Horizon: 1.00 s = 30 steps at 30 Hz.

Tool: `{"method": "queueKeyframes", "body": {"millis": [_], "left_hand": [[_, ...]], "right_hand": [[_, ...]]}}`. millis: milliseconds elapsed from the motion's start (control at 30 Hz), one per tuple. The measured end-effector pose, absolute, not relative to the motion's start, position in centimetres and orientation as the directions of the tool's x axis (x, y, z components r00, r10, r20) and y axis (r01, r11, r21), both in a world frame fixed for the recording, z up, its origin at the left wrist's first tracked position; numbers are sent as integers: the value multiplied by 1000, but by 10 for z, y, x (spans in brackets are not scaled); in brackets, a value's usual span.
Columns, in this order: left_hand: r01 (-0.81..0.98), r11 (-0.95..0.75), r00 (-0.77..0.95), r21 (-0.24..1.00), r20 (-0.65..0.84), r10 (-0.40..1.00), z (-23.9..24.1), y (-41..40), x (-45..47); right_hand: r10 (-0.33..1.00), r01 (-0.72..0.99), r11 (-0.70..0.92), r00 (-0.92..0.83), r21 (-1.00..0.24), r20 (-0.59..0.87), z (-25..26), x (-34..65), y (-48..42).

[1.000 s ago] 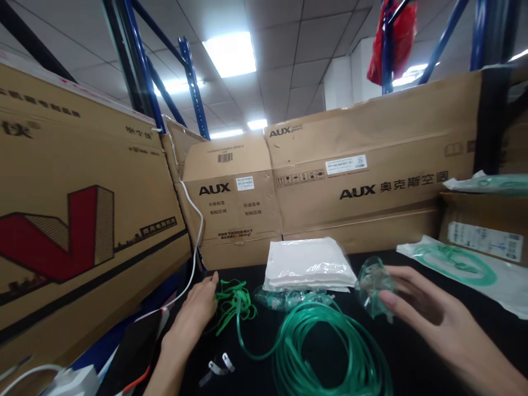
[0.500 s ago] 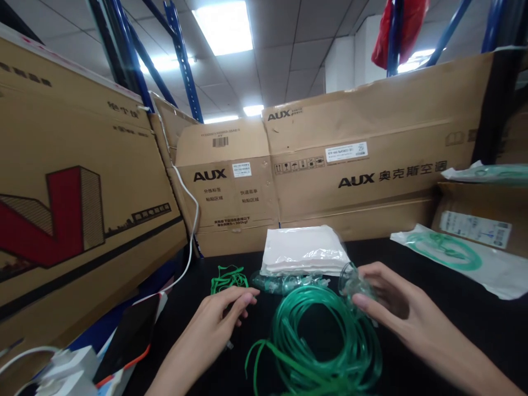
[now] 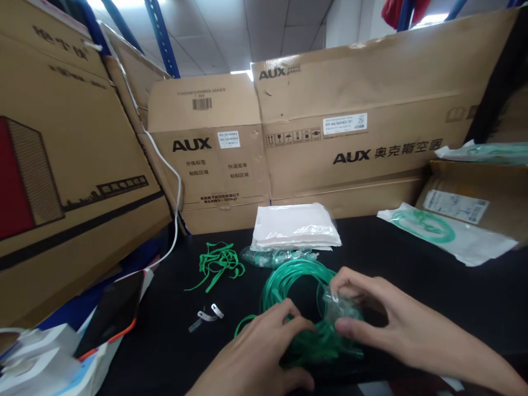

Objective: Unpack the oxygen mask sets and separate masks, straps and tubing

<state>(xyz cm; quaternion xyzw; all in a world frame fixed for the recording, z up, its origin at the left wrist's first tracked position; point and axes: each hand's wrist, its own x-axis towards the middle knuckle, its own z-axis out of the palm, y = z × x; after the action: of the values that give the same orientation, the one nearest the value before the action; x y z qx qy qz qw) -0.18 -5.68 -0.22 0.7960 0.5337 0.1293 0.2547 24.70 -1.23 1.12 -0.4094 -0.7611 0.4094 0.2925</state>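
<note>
In my right hand (image 3: 371,308) is a clear plastic mask (image 3: 344,311), pinched between thumb and fingers above the right side of a coil of green tubing (image 3: 274,283). My left hand (image 3: 268,346) reaches over the near left part of the coil, its fingers curved and apart, slightly blurred. Part of the coil lies hidden beneath both hands. Left of it are small metal strips (image 3: 206,316) and a small clear piece (image 3: 194,325). A tangle of green straps (image 3: 220,264) lies farther back. Clear plastic parts (image 3: 280,257) rest behind the coil.
A stack of white packets (image 3: 295,228) stands behind the coil. On the right, a packet with green tubing (image 3: 445,231) leans by a cardboard box (image 3: 457,187). A phone (image 3: 113,308) and white plugs (image 3: 37,357) are at left. Cardboard panels (image 3: 350,126) wall the back.
My left hand has moved right and nearer, from beside the straps to over the coil. My right hand has brought the mask left and down. The view has tilted down, uncovering the metal strips.
</note>
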Motion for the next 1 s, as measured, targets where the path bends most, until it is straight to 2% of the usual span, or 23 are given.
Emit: {"method": "queueKeyframes", "body": {"millis": [133, 267, 333, 467, 600, 733, 800, 867, 1000], "left_hand": [[754, -351, 411, 555, 19, 911, -13, -50, 2], [683, -363, 431, 634, 51, 901, -18, -45, -3], [653, -347, 406, 673, 76, 911, -18, -42, -6], [626, -335, 345, 704, 136, 929, -4, -35, -11], [602, -342, 178, 722, 296, 939, 27, -27, -33], [691, -319, -116, 649, 534, 837, 52, -15, -75], [743, -287, -201, 605, 611, 766, 54, -5, -96], [820, -205, -221, 535, 625, 748, 49, 5, -115], [915, -33, -186, 401, 495, 849, 27, 20, -131]], "right_hand": [[876, 234, 220, -474, -947, 87, 9, 249, -16], [892, 43, 97, -448, -994, 68, -4, 251, -18], [910, 73, 88, -412, -993, 50, -9, 251, -20], [917, 257, 76, -397, -963, -33, -8, 243, -24], [901, 334, 122, -432, -935, -37, 1, 234, -23], [906, 325, 159, -424, -932, 7, 7, 233, -19], [905, 309, 174, -424, -935, 29, 9, 234, -17], [905, 299, 212, -420, -930, 71, 10, 233, -15], [905, 268, 275, -397, -923, 154, 9, 229, -11]]}}
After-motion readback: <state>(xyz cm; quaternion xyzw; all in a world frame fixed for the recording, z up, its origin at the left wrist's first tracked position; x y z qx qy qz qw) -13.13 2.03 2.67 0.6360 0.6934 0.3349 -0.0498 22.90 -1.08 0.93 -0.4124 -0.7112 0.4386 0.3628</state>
